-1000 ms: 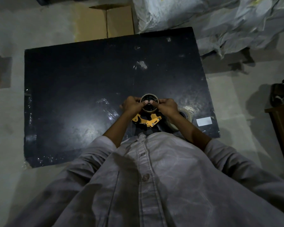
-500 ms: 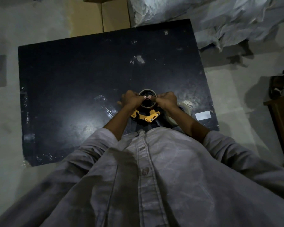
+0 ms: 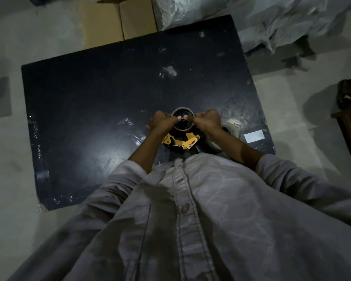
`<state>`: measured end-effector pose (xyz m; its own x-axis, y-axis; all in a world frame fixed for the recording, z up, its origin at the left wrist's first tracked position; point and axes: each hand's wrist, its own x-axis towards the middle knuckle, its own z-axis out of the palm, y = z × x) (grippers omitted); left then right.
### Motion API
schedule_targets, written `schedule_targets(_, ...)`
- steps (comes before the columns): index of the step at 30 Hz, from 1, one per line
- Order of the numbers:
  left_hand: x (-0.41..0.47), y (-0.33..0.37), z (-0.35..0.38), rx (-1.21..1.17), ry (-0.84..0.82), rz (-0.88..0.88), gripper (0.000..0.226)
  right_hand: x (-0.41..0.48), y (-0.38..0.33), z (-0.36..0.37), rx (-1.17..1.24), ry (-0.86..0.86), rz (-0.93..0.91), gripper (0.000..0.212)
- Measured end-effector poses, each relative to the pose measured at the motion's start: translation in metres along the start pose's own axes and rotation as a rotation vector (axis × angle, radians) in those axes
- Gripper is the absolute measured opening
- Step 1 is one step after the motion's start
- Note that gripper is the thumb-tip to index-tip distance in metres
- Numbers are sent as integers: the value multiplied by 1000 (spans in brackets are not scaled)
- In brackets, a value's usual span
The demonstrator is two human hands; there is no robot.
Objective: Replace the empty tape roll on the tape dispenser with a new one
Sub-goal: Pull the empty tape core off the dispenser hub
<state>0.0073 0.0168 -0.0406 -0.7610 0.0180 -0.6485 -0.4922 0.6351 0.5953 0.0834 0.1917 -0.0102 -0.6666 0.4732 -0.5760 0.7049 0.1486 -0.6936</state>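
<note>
Ring of thin, pale tape core [image 3: 181, 129] sits on the hub of the yellow-and-black tape dispenser [image 3: 183, 141], near the front edge of the black table [image 3: 89, 108], just ahead of your chest. Over the last second your thumbs have crept together across its face until the tips nearly meet, while the ring has barely shifted. To my eye it is the spent roll and you are working it loose; it is not yet off. Your left hand [image 3: 162, 121] and right hand [image 3: 208, 120] flank it, each grip clenched on the ring's rim. A fuller clear tape roll [image 3: 231, 126] lies partly hidden behind your right forearm, near a white label [image 3: 254, 136].
</note>
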Motion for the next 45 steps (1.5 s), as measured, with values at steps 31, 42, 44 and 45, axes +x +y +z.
schedule_targets(31,-6,-31,-33,289,-261,309,122,10,-26,2,-602,-366,-453,151)
schedule_targets(42,21,-52,-23,171,-278,221,100,3,-38,2,-743,-249,-473,98)
schedule_targets(44,16,-49,-24,191,-260,220,96,0,-37,-1,-723,-228,-493,96)
schedule_targets(45,7,-42,-28,195,-256,222,95,-1,-38,-2,-708,-225,-497,94)
